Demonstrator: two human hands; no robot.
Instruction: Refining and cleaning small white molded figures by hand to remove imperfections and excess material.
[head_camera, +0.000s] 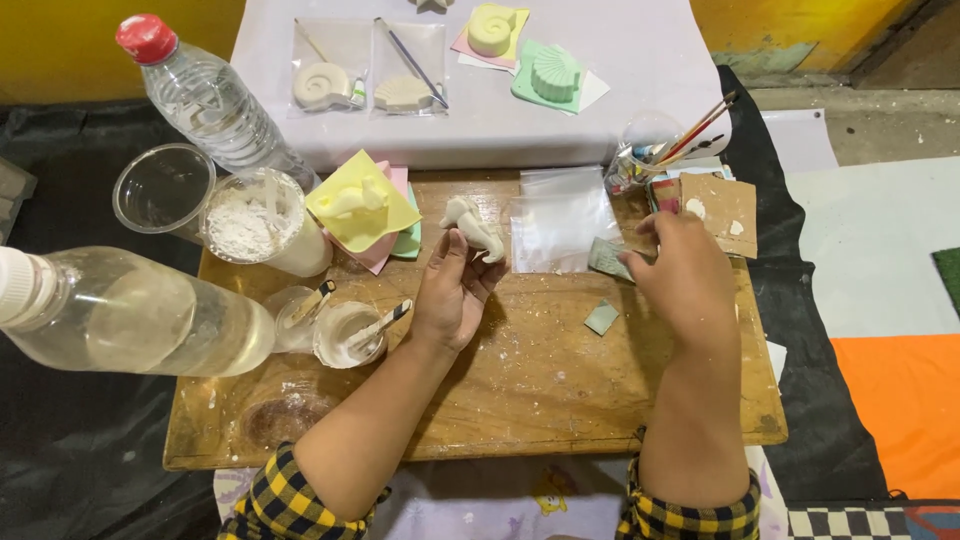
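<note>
Plaster figure (473, 226): held upright in the fingers of the left hand (452, 290), above the wooden surface (520, 385), near its middle and toward the far edge. The left hand grips the figure from below, palm turned up. The right hand (685, 275) is well apart from the figure, to its right; its fingers are curled over a small flat greenish piece (607, 257) at the edge of a clear plastic bag (560, 220). Whether the right hand actually grips that piece cannot be told.

Appearance of the figure: off-white, matte, small, with a rounded top and a curved lower part. Finer detail is too small to make out.

Adjacent items: a second small greenish square (601, 317) lies on the surface between the hands. Left of the left hand stand two small cups (340, 335) with white residue, each holding a stirring stick. Beyond them are a yellow mould (360, 205) on pink and green sheets, a cup of white powder (250, 222), an empty clear cup (160, 188), and two water bottles (130, 315). Right of the bag are a piece of cardboard (722, 210) and a jar of brushes (640, 160). On the far white cloth (620, 90) lie shell-shaped casts and moulds (555, 72).
</note>
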